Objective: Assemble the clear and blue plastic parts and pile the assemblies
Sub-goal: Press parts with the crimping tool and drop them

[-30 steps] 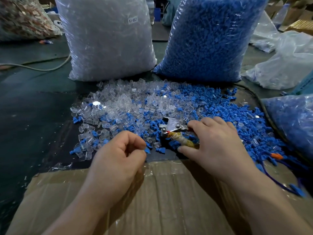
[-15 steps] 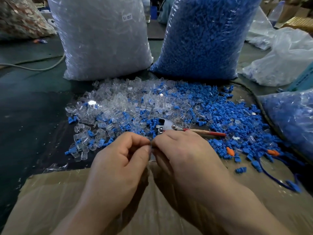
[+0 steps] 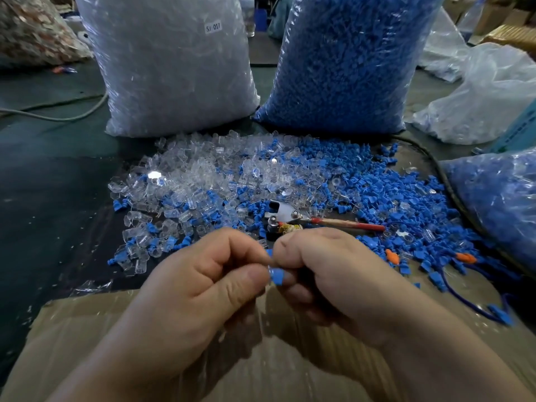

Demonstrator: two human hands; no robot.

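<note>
Blue plastic part (image 3: 277,276) sits between the two hands, which meet fingertip to fingertip just above the near edge of the scattered parts. The left hand (image 3: 200,288) has its fingers curled in, with the thumb tip pressed against the part's left end. The right hand (image 3: 336,274) is curled round the other end, thumb on top, so only a short blue section shows in the gap. Whether a clear piece is also held there cannot be told, as the fingers cover it. Both hands hover over a sheet of cardboard (image 3: 87,329) lying on the dark table (image 3: 43,198). Beyond them spreads a loose heap: clear parts (image 3: 185,181) mostly to the left, blue parts (image 3: 377,192) mostly to the right, mixed in the middle. A metal hand tool with a red handle (image 3: 290,216) lies on the heap just beyond the fingers. Two orange pieces (image 3: 393,256) lie among the blue ones to the right. Behind the heap stand a bag of clear parts (image 3: 174,68), labelled SJ 017, and a bag of blue parts (image 3: 348,62) beside it. Another bag of bluish pieces (image 3: 499,204) lies at the right edge.
</note>
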